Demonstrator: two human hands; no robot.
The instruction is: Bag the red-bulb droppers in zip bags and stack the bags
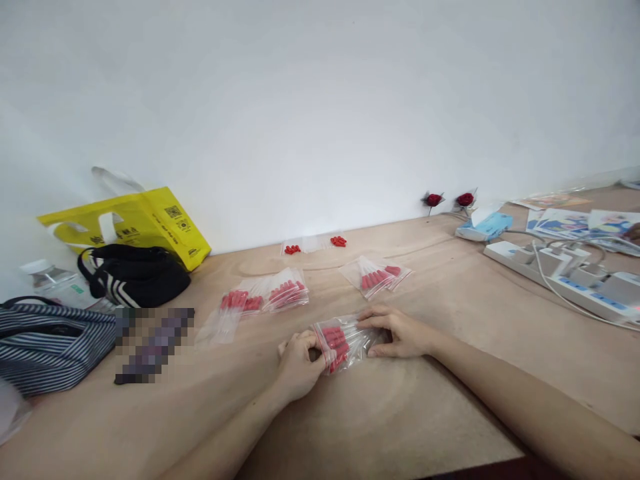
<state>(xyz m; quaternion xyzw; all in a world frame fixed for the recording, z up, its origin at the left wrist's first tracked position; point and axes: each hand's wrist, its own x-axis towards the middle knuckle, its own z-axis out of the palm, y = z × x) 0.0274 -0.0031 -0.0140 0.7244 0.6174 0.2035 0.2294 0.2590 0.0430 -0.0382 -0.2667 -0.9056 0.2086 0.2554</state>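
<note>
Between my hands a clear zip bag [356, 341] lies on the wooden table [400, 413], with several red-ended, thin pale sticks inside. My left hand [300, 360] pinches the bag at its red-lined edge, close to the red ends. At the opposite side my right hand [397, 333] curves around the bag, thumb and fingers touching the plastic. Whether its fingers grip firmly is hard to see. Beyond the left hand lie bags of red-ended sticks [286, 292] and another overlapping pile [241, 301]. Farther right rests a fanned group of similar bags [376, 277].
Small red pieces [339, 241] lie near the wall. Left are a yellow bag [145, 220], a black pouch [145, 277], a striped bag [60, 340] and a clear bottle [55, 283]. Right are a power strip [565, 287] with cables, a tissue pack [484, 227] and two dark-red roses [465, 199].
</note>
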